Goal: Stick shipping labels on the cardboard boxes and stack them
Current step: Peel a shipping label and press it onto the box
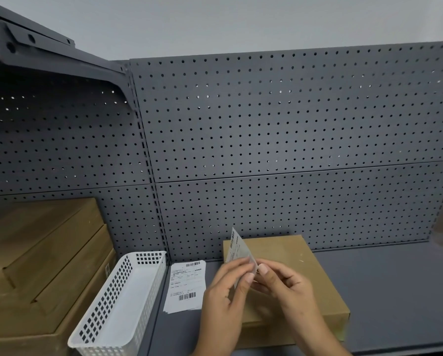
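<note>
While your left hand (pixel 224 291) and right hand (pixel 288 286) pinch a white barcoded shipping label (pixel 239 249) upright, fingertips clamped on its lower edge, it stands over the flat brown cardboard box (pixel 300 273) on the grey metal shelf (pixel 390 291). To the left: pile of white printed labels (pixel 187 286); white perforated plastic basket (pixel 122 299); stacked brown cardboard boxes (pixel 35 253).

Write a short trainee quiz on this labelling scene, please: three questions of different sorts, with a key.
1. True or false: the white basket stands left of the pile of labels.
2. The raised label is pinched by: A) left hand and right hand together; B) one hand; C) no hand.
3. Fill in: the cardboard box under the hands lies on the grey ____.
Key: 1 true; 2 A; 3 shelf.
</note>
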